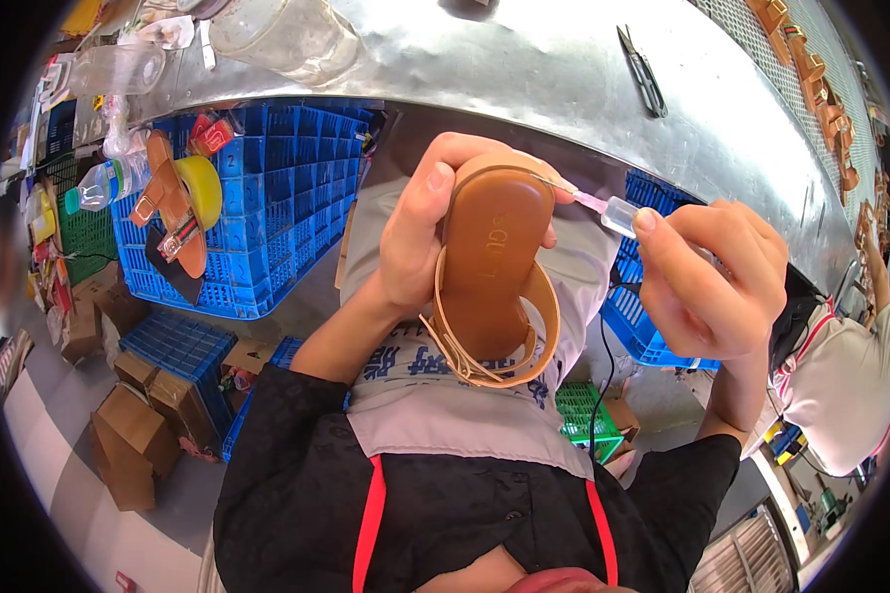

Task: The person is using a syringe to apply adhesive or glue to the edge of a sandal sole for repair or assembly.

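Note:
In front of my apron, my left hand is closed round a tan sandal, its brown insole facing up. The sandal's toe end points toward the metal table, while a thin ankle strap with a buckle loops at the near end. Between the thumb and fingers of my right hand is a small transparent dropper bottle with a pinkish nozzle. Its thin tip reaches the right edge of the toe strap; whether it touches is too fine to tell.
Thread snips and a transparent plastic jar lie on the metal table. At left, a blue crate bears another sandal and a yellow tape roll. Several sandals line the far right, near a co-worker.

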A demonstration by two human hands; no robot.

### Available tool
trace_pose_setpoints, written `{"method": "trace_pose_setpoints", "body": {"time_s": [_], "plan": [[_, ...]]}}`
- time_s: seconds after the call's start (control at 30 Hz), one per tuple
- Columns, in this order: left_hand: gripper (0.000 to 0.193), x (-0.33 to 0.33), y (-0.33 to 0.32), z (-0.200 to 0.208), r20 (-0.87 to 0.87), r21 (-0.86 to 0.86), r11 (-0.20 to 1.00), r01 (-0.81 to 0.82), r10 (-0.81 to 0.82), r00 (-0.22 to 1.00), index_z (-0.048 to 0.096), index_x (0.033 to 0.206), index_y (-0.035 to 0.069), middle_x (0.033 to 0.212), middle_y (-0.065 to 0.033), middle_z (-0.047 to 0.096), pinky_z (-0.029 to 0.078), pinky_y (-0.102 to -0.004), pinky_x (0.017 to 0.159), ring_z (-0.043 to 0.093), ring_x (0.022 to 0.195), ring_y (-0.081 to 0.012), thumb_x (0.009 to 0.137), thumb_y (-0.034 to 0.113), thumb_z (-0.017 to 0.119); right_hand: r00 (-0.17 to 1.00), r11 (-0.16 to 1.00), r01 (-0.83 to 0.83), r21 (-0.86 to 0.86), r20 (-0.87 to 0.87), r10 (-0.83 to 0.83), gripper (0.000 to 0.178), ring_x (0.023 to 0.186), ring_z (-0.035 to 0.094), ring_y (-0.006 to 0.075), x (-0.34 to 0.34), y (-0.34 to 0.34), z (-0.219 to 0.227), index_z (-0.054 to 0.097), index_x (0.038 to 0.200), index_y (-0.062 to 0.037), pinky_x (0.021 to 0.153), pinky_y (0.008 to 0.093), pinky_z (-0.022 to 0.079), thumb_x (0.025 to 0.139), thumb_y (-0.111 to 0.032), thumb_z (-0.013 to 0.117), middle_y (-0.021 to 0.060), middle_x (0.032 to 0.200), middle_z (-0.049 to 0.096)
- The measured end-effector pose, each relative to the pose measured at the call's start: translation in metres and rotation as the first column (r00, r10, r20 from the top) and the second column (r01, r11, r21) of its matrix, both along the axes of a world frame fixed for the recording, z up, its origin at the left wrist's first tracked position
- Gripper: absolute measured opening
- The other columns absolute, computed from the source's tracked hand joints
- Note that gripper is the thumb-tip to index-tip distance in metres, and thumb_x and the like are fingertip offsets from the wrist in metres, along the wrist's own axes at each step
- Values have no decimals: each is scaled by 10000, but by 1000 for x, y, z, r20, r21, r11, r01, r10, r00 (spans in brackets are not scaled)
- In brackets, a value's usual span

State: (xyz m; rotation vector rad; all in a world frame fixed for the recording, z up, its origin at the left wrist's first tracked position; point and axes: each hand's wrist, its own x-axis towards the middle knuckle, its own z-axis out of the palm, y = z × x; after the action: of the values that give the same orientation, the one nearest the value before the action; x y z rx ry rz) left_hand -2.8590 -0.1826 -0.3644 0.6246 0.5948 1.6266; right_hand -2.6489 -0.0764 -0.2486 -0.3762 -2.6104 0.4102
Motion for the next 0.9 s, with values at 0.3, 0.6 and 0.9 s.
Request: {"method": "trace_pose_setpoints", "body": {"time_s": [0.3, 0.6, 0.9], "plan": [[503, -6, -1, -11, 69, 12, 985, 170, -170, 983, 438, 1258, 35, 1214, -332, 630, 594, -400, 792, 707, 892, -294, 1080, 500, 363, 999, 999, 34, 2, 37, -34, 423, 512, 492, 155, 2, -3, -3, 743, 1014, -19, 463, 275, 344, 614, 119, 722, 56, 725, 608], [481, -4, -1, -14, 89, -18, 983, 182, -179, 980, 436, 1255, 52, 1204, -334, 631, 605, -424, 785, 710, 883, -316, 1084, 495, 356, 998, 998, 56, -33, 19, -55, 416, 516, 505, 160, 4, -5, -10, 742, 1010, -15, 467, 276, 367, 614, 111, 721, 57, 715, 606], [501, 6, 0, -14, 121, -20, 997, 73, -70, 990, 495, 1225, 26, 1121, -370, 630, 580, -383, 562, 685, 694, -339, 1097, 442, 249, 985, 984, 149, -96, -74, -156, 474, 516, 495, 155, 5, -19, -30, 767, 977, -36, 462, 288, 356, 508, -8, 707, 45, 727, 583]]}}
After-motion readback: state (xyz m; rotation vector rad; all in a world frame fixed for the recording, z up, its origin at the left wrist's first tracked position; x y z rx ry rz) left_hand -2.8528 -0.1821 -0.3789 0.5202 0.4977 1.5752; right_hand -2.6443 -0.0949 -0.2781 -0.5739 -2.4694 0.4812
